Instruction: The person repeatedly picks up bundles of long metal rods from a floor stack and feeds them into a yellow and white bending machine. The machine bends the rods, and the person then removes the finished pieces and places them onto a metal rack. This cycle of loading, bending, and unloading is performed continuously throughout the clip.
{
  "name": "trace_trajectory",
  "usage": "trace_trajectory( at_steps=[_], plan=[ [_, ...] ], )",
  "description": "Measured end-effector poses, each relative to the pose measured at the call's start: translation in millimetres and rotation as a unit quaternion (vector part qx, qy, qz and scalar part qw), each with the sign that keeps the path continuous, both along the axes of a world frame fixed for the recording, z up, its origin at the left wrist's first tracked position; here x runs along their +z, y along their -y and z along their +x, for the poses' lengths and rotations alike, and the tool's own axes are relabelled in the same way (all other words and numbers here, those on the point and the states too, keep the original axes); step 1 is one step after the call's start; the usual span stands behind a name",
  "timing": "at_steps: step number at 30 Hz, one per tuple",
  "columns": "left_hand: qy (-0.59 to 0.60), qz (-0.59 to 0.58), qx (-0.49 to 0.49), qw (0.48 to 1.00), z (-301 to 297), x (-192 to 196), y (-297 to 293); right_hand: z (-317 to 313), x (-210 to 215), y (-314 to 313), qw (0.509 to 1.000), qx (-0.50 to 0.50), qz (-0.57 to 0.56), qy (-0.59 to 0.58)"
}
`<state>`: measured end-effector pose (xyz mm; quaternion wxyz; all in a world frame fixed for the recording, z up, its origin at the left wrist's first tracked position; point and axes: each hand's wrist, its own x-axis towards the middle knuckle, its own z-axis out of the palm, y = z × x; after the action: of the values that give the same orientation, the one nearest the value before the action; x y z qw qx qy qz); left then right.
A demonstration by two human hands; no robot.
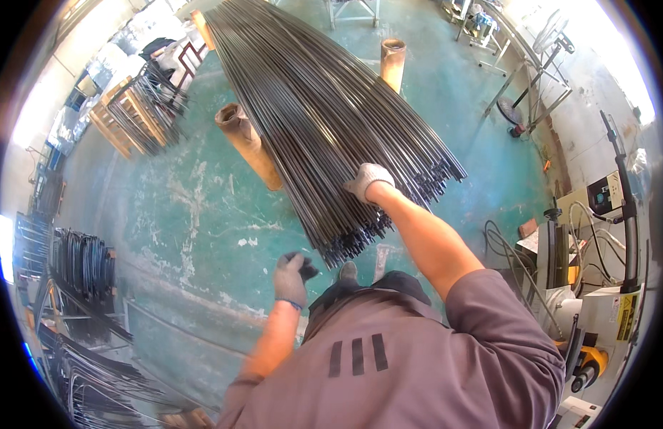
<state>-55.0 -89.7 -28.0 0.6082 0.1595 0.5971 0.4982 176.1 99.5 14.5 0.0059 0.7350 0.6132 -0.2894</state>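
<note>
A wide bundle of long dark metal rods (303,107) lies lengthwise ahead of me, its near ends uneven. My right hand (370,180), in a pale work glove, is on top of the bundle near those ends. Its fingers are curled down onto a rod, and their tips are partly hidden. My left hand (291,279) wears a similar glove with dark fingers. It hangs just left of the near rod ends, apart from them, with fingers loosely bent and nothing visible in it.
Brown cylindrical posts (249,146) stand beside and under the bundle, another post (393,64) at its right. A machine with cables (589,243) is at my right. Racks of bent dark rods (85,264) and a wooden pallet (127,118) stand left. A fan (549,36) is far right.
</note>
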Motion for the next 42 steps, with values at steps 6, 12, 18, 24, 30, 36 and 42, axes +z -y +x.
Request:
trace_trajectory(
  at_steps=[6, 12, 18, 24, 30, 36, 42],
  plan=[
    [0.021, 0.098, -0.001, 0.995, 22, 54, -67, 27, 3, -24, 0.995, 0.029, -0.063, -0.079],
    [0.149, 0.050, 0.015, 0.988, 60, 45, -66, 50, -4, -20, 0.907, -0.045, -0.122, -0.399],
    [0.109, 0.029, 0.022, 0.993, 67, 34, -68, 50, -7, -8, 0.744, -0.195, -0.206, -0.605],
    [0.075, 0.041, 0.017, 0.996, 67, 36, -74, 40, 2, -3, 0.795, -0.211, -0.179, -0.540],
    [0.084, 0.016, -0.001, 0.996, 76, 32, -70, 43, 24, -11, 0.958, -0.070, -0.107, -0.255],
    [0.093, 0.019, 0.000, 0.995, 72, 30, -70, 53, 21, -18, 0.994, 0.035, 0.048, 0.090],
    [0.108, 0.010, 0.001, 0.994, 66, 27, -64, 51, 18, -18, 0.992, 0.028, 0.046, 0.117]
  ],
)
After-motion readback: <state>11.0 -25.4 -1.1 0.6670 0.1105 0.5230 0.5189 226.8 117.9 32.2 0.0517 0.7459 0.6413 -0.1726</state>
